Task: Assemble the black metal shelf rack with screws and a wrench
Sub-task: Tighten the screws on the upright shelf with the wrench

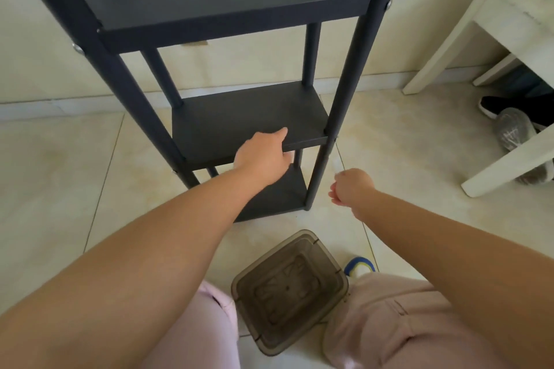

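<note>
- My left hand [263,153] grips the front edge of the middle shelf [248,120].
- My right hand [352,190] is curled up beside the front right post [338,117]; can't tell if it's holding anything.
- The black rack [227,3] stands upright on the tile floor [60,177], smoky plastic tub [289,290] between my knees.

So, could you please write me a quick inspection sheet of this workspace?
Surface: pale tiled floor.
Job's things: black rack upright, three shelves fitted, screws in the posts; no wrench seen.
Clutter: brown plastic bin between the knees; blue-rimmed object beside it.
Hands: left hand grips the middle shelf's front edge; right hand curled beside the front right post, contents unclear.
Cables: nothing seen.
Surroundings: white furniture at right, black shoe underneath.
</note>
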